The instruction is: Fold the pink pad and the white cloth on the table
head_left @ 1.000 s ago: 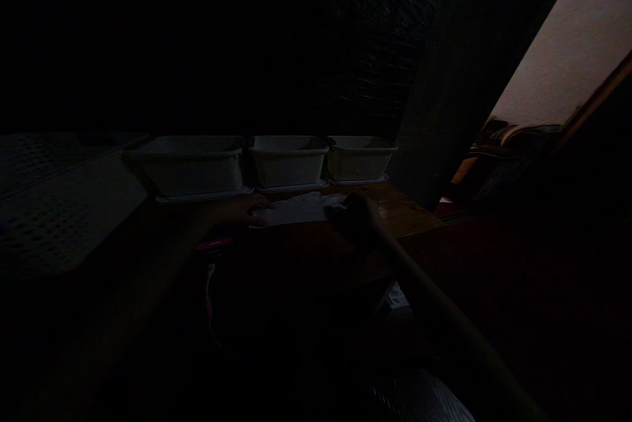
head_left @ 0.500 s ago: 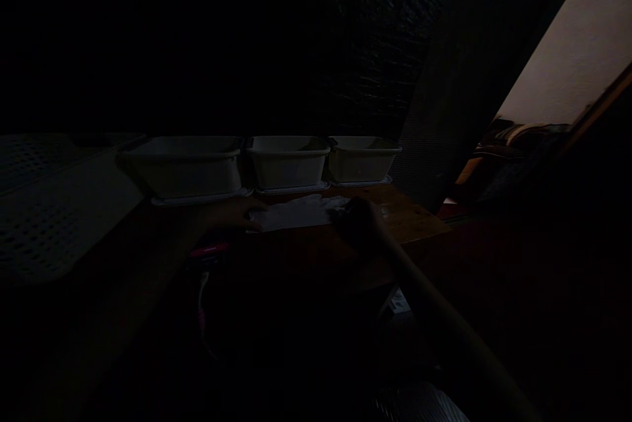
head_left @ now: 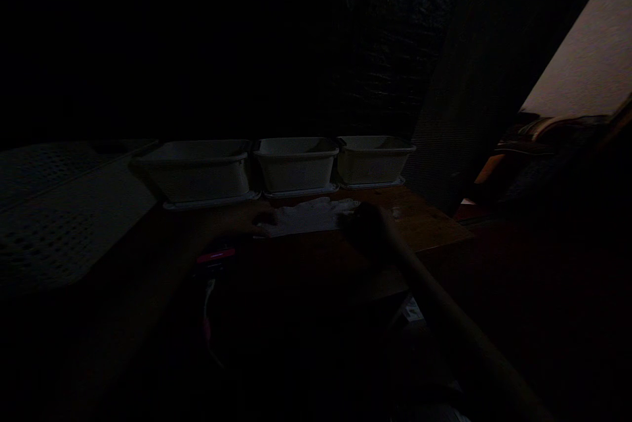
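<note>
In very dim light, a white, thin sheet (head_left: 309, 218) lies across a wooden table; I cannot tell whether it is cloth or paper. At its left end rests my left hand (head_left: 241, 219), thumb and fingers apart and touching the edge. My right hand (head_left: 368, 228) is closed at the opposite end, its fingers bunched over the sheet's corner. What exactly those fingers pinch is lost in shadow. The sheet's far edge looks wavy.
Behind the sheet stand three pale bins: a left bin (head_left: 197, 172), a middle bin (head_left: 299, 165) and a right bin (head_left: 375, 162). A perforated basket (head_left: 59, 224) is at the left. Nearer me lies a red-and-dark device (head_left: 216, 256) with a cable (head_left: 207, 316).
The view has shifted slightly, so the whole scene sits further right, and the picture is darker. Both hands stay at the two ends of the sheet.
</note>
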Tool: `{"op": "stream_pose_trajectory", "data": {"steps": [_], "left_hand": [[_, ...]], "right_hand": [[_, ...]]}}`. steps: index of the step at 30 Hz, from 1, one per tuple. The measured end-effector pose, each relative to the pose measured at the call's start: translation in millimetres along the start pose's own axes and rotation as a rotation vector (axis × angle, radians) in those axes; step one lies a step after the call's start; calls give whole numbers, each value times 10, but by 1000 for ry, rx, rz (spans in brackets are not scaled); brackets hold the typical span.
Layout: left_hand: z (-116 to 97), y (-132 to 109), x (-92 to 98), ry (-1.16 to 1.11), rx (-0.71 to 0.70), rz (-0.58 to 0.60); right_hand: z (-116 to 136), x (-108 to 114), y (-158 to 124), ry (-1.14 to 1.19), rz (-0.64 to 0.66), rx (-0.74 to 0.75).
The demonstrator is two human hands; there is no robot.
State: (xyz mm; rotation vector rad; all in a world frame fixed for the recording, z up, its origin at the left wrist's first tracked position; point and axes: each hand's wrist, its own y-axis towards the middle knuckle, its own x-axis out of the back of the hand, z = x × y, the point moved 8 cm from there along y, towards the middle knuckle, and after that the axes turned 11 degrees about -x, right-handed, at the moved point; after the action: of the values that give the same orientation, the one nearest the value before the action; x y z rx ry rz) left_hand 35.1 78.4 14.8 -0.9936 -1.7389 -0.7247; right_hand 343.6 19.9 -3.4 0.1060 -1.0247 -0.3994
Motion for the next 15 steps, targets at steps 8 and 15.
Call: {"op": "stream_pose_trajectory", "data": {"steps": [8,15], "left_hand": [[66,-16,5,-18,50,16],[92,-31,3,-3,45,30]], "right_hand": [[38,22,-32,-30,-3,-19],[24,58,-22,-23,59,-41]]}}
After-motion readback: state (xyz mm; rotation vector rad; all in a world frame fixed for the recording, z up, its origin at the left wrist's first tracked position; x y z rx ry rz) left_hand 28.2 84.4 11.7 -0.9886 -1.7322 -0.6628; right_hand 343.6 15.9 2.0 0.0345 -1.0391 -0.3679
